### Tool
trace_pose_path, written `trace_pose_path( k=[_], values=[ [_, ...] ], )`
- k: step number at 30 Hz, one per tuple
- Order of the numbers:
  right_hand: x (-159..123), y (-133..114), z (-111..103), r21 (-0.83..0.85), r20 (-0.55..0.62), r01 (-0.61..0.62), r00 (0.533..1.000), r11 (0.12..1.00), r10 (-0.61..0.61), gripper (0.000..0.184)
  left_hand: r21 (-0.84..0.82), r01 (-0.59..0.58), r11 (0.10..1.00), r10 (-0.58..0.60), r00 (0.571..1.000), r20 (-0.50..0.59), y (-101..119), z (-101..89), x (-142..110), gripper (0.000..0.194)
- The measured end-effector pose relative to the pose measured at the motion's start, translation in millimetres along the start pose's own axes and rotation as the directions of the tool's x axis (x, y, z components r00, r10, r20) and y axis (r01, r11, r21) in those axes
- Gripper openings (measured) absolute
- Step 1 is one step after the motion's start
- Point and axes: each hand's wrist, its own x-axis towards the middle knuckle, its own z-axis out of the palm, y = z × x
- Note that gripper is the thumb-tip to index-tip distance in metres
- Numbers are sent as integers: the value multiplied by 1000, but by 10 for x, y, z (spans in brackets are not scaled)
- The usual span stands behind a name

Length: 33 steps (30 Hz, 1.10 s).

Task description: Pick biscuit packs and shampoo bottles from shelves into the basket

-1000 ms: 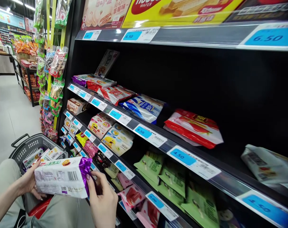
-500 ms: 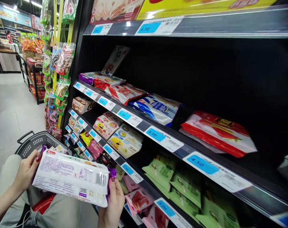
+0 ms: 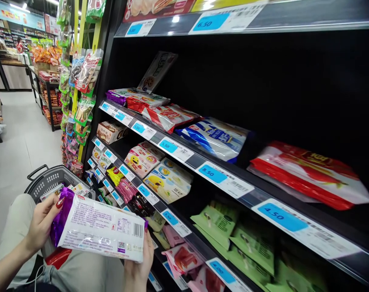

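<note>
A white and purple snack packet (image 3: 101, 227) is held above my lap, its printed back with barcode turned toward me. My left hand (image 3: 44, 223) pinches the purple crimped end on the left. At the other end my right hand (image 3: 140, 259) grips the packet, thumb along its edge and the other fingers hidden behind. Below and beyond the packet stands a grey shopping basket (image 3: 52, 178) with several packages in it, partly covered by the packet and my left hand.
Shelves on the right hold a red and white bag (image 3: 309, 172), a blue and white bag (image 3: 215, 138), snack boxes (image 3: 168, 180) and green packets (image 3: 251, 245). Hanging snack bags (image 3: 89, 73) line the shelf end. An aisle floor (image 3: 17, 142) runs along the left.
The packet has turned slightly, so more of its purple left end shows. Both hands still hold it. The view has shifted a little, moving the shelf goods rightward.
</note>
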Motion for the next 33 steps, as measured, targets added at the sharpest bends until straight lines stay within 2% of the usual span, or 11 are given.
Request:
trace_pose_path(
  k=[4, 7, 11, 18, 23, 29, 31, 33],
  values=[
    [-7, 30, 24, -46, 53, -53, 997, 997, 56, 46, -23, -24, 999, 23, 1000, -20, 119, -38, -9, 41],
    [-52, 9, 108, -12, 12, -99, 995, 995, 99, 49, -58, -14, 998, 12, 1000, -21, 174, -36, -17, 41],
    [-133, -95, 198, 27, -58, -123, 990, 992, 125, 48, -201, 96, 975, -108, 993, -52, 157, -39, 41, 41],
    [-299, -319, 176, -48, -60, -98, 994, 994, 95, 44, -355, 230, 906, -278, 956, -92, -65, -132, 267, 27],
    [-281, -333, 72, -177, 52, -7, 999, 984, 16, 38, -368, 250, 896, -301, 950, -88, -187, -162, 313, 29],
    [-290, -386, 18, -217, 56, 30, 998, 976, -18, 34, -363, 211, 908, -213, 976, 35, -234, -192, 284, 23],
    [-382, -428, -1, -260, 74, 135, 990, 956, -119, 27, -362, 188, 913, -181, 982, 53, -357, -203, 308, 22],
    [-516, -465, 7, -331, 114, 333, 943, 883, -313, 25, -363, 203, 909, -203, 978, 38, -561, -191, 350, 19]
  ],
)
